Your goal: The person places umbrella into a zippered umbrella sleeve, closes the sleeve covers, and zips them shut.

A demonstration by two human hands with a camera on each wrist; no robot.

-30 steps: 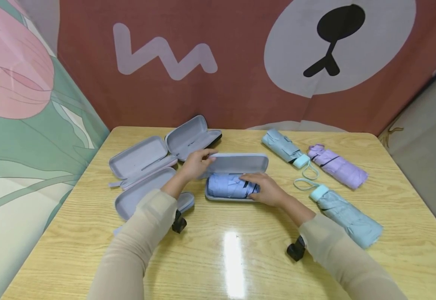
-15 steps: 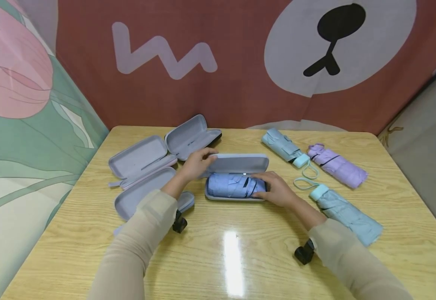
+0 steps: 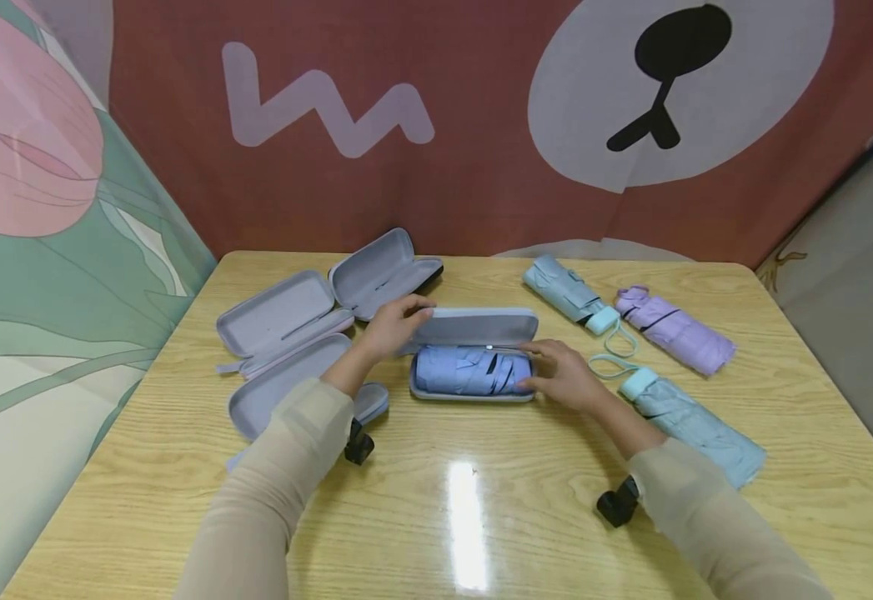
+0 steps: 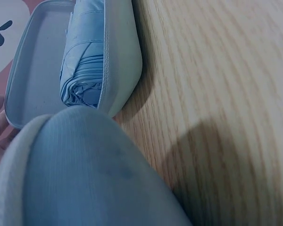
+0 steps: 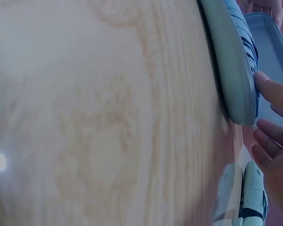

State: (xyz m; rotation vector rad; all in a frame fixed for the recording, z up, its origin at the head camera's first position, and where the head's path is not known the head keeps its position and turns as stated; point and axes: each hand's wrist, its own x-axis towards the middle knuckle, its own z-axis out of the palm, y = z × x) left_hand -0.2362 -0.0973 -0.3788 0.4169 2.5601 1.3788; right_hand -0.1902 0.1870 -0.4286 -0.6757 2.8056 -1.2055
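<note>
A folded blue umbrella (image 3: pixel 469 371) lies lengthwise in an open zip case (image 3: pixel 474 399) with a grey lining, in the middle of the table. My left hand (image 3: pixel 393 327) holds the left end of the raised lid (image 3: pixel 481 326). In the left wrist view the umbrella's rolled end (image 4: pixel 82 92) sits inside the case wall, and my sleeve covers the lower part. At the umbrella's right end is my right hand (image 3: pixel 567 375), fingers loosely spread. Its thumb (image 5: pixel 269 87) is against the umbrella or the case rim; I cannot tell which.
Two open cases (image 3: pixel 278 312) (image 3: pixel 286 387) lie at the left, and a dark-backed open case (image 3: pixel 383 275) behind them. To the right lie a purple umbrella (image 3: pixel 676 332) and two light-blue umbrellas (image 3: pixel 562 287) (image 3: pixel 706 429) with wrist loops. A patterned cloth (image 3: pixel 481 167) hangs behind the table.
My right hand has slid rightward along the umbrella to its end, uncovering more of it, and its fingers have loosened. The left hand stays at the lid.
</note>
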